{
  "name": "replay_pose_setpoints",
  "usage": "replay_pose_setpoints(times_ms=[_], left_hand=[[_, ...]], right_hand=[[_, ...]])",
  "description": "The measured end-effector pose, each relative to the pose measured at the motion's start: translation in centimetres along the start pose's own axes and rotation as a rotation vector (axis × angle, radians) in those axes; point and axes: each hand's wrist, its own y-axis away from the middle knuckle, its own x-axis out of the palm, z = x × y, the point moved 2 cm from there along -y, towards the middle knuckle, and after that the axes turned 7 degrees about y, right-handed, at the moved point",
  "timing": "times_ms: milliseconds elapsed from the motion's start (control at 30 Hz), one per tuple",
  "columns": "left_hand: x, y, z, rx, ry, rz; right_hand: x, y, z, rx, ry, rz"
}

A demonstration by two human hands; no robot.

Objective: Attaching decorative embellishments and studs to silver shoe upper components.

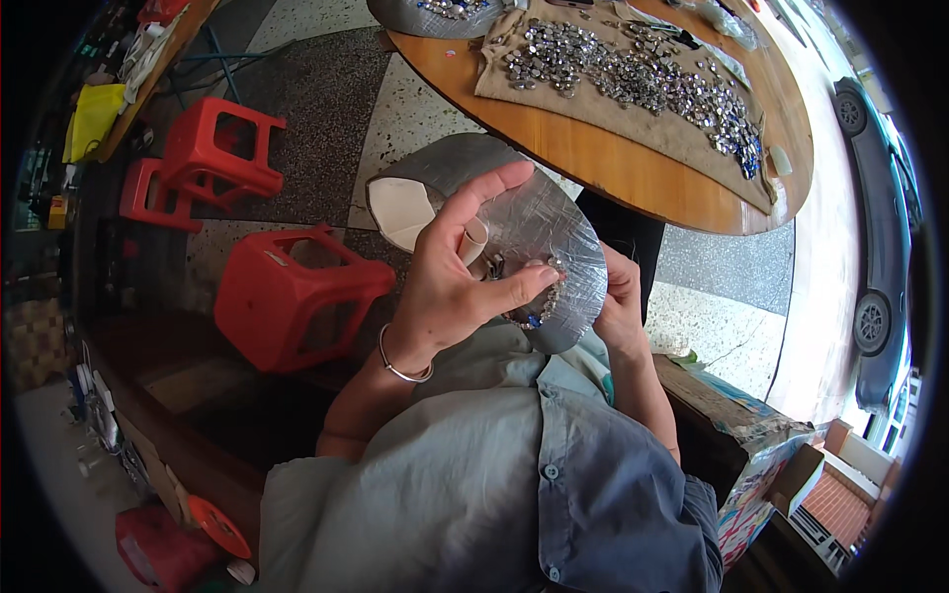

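L hand (450, 287) pinches small metal bits against silver foil-wrapped board (534, 222) at chest height; R hand (618, 301) grips board edge from behind. Risk: pinch slackens, bits by thumb (529, 282) drop to floor. Spares on cloth (633, 84), round table (593, 158).

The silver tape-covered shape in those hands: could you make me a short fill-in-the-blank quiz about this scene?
1. The left hand wears a thin ____ at its wrist.
2. The silver shape is held from behind by the ____ hand.
3. The stools on the floor are ____.
4. Shiny stones lie on a round ____ table.

Missing: bracelet; right; red; wooden
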Motion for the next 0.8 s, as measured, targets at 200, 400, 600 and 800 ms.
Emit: replay_pose_setpoints(times_ms=[200,400,600,800], left_hand=[[-0.2,-0.2,0.3,-0.038,0.099,0.026],[0.2,-0.2,0.3,-0.104,0.215,0.027],[0.3,-0.2,0.5,-0.123,0.176,0.047],[0.2,-0.1,0.5,-0.13,0.14,0.056]], right_hand=[[-0.8,0.0,-0.4,-0.03,0.015,0.014],[-1.3,-0.3,-0.9,-0.132,-0.022,0.087],[-0.8,0.0,-0.9,-0.144,-0.033,0.038],[-0.9,0.3,-0.8,-0.139,0.015,0.015]])
